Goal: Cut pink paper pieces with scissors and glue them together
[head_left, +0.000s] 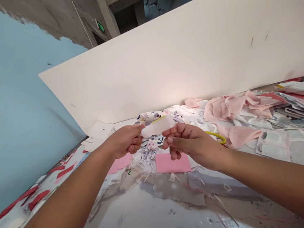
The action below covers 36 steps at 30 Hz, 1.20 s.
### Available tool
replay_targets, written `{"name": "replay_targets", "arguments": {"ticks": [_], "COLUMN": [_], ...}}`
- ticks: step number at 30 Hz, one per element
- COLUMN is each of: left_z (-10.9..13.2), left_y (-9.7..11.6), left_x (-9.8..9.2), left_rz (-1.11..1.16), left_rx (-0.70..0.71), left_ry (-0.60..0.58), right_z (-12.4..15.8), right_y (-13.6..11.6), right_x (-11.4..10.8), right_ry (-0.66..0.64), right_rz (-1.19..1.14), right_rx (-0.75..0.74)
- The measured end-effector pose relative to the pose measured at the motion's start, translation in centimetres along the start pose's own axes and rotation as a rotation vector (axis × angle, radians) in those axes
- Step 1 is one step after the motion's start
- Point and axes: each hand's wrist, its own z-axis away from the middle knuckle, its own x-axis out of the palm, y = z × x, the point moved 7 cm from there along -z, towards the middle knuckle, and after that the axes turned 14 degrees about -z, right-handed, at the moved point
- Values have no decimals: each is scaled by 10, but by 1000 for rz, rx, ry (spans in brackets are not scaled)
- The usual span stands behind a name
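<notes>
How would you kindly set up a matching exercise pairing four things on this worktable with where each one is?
1 white strip
2 pink rectangle
3 yellow loop
4 red strips

A flat on the table, just below the hands
B pinched between left hand and right hand
C along the table's left edge
D peeking out behind the right hand

Pairs: 1-B, 2-A, 3-D, 4-C

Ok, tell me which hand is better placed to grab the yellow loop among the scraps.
Right, probably. The right hand sits just beside the yellow loop, while the left hand is at the far end of the white strip both hands pinch. It would have to let go first.
</notes>
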Motion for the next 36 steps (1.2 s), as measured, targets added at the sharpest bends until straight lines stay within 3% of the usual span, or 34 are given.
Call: {"name": "replay_targets", "arguments": {"ticks": [5, 9, 12, 15, 19, 22, 28, 36], "left_z": [-4, -10, -14, -17, -17, -15, -18, -18], "left_y": [-14, -41, -65, -77, -71, -68, -76, -82], "left_x": [19, 46, 65, 71, 70, 72, 82, 82], "left_rz": [160, 312, 387, 433, 527, 468, 455, 509], "left_rx": [-63, -140, -222, -185, 27, 131, 131, 103], "left_ry": [-104, -188, -219, -189, -117, -71, -77, -31], "right_z": [0, -4, -8, -11, -11, -11, -13, -11], "right_y": [-5, -1, 13, 26, 31, 31, 36, 40], "right_x": [-5, -20, -26, -30, -37, -41, -48, -50], "right_ry": [18, 119, 87, 80, 152, 201, 227, 221], "right_rz": [175, 379, 337, 309, 329, 334, 342, 302], "right_rx": [-63, -110, -74, -29, 4, 8, -15, -28]}}
